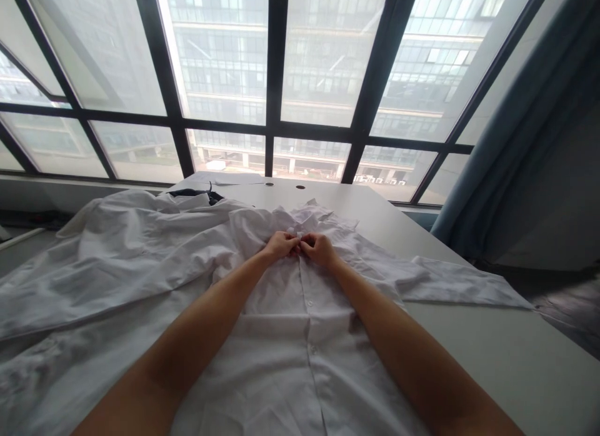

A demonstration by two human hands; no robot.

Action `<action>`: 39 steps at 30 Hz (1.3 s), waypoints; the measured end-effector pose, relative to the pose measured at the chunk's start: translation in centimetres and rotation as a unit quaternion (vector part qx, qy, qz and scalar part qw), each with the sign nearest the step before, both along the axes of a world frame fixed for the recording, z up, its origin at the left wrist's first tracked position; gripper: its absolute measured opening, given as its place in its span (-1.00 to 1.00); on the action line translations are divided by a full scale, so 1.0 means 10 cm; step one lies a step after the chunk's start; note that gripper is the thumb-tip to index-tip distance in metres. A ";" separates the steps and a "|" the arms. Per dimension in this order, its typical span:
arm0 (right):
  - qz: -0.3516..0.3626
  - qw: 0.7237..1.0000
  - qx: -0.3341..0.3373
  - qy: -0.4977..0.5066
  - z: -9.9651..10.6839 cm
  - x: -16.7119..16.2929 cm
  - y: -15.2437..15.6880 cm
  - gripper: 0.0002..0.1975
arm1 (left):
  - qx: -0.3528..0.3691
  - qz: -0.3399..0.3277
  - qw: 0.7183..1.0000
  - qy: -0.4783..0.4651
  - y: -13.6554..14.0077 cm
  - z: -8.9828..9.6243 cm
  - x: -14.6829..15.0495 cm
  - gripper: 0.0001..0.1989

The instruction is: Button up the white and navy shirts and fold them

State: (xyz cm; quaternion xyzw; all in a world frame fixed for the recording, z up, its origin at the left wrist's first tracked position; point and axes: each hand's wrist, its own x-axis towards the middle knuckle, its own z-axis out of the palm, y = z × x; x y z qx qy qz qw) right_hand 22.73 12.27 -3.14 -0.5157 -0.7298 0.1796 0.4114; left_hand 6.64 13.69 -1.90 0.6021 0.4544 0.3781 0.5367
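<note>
In the head view, we see a white shirt (276,361) lying on a white table (473,348) before windows (225,61); our left hand (282,243) and right hand (319,248) (close together) pinch its button front (305,289) near the neck end.

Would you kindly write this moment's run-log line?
left hand: pinching white shirt at front | right hand: likewise | shirt: lying on white table

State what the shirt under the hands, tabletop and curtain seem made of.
The shirt looks like thin, matte woven cloth, perhaps cotton: fine creases. The tabletop is probably laminate board: smooth, evenly pale. The curtain seems dull blue-grey fabric: deep hanging folds; fibre unclear.
</note>
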 end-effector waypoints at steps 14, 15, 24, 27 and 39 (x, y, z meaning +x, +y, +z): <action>-0.081 0.993 0.004 -0.091 0.08 -0.12 -0.14 -0.81 | 0.063 0.018 0.998 0.009 0.01 -0.09 -0.01 -0.79; -0.079 0.992 0.002 -0.096 0.08 -0.12 -0.14 -0.81 | 0.064 0.016 0.998 0.012 -0.01 -0.08 -0.01 -0.79; -0.104 0.980 -0.015 -0.167 0.13 -0.15 -0.17 -0.77 | 0.073 -0.003 0.997 0.025 -0.05 -0.04 -0.04 -0.77; -0.101 0.974 -0.017 -0.201 0.14 -0.16 -0.18 -0.75 | 0.070 -0.001 0.997 0.037 -0.04 -0.04 -0.04 -0.78; -0.065 0.975 -0.034 -0.210 0.16 -0.10 -0.17 -0.82 | 0.138 -0.005 0.985 0.101 -0.06 -0.06 0.01 -0.71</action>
